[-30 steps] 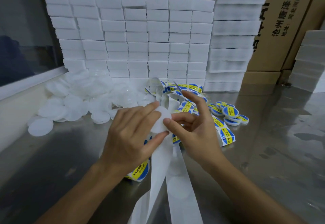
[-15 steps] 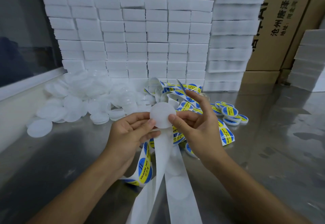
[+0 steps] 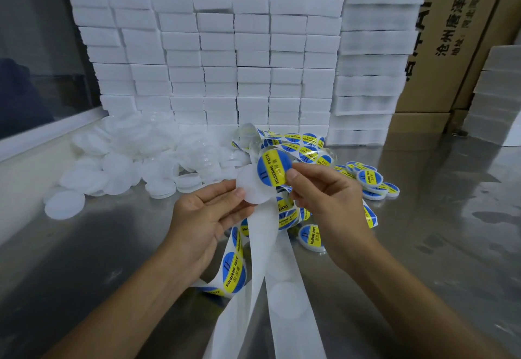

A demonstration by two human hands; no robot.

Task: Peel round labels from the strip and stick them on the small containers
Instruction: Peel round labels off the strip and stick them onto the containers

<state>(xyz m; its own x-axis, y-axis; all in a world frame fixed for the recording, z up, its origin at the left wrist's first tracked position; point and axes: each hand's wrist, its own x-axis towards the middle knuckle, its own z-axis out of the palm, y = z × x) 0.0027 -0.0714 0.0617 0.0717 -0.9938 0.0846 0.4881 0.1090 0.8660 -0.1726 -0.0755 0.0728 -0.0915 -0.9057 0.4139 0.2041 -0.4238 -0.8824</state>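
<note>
Steel worktop [image 3: 98,245], wall of stacked white foam blocks [image 3: 220,56] at the back, cardboard cartons [image 3: 439,48] behind them. Landmark = the blank white container [image 3: 249,186] held mid-frame. Left hand [image 3: 205,217] pinches its lower edge, thumb and fingers curled on it. Right hand [image 3: 324,189], just right of the container, pinches a peeled blue-yellow label [image 3: 275,168] by its right edge; the label overlaps the container's upper-right rim, not yet pressed flat as far as I can tell. Label strip [image 3: 282,296] hangs below the container, spent backing trailing toward the camera. Unlabelled containers [image 3: 121,166] heaped to its left, finished labelled ones [image 3: 372,183] to its right. Step in hand: placing the label. Next needs centring it on the lid, then smoothing it down without creases. Versus half a second ago: the container was bare and no peeled label showed; now the label is free and at the rim.
</note>
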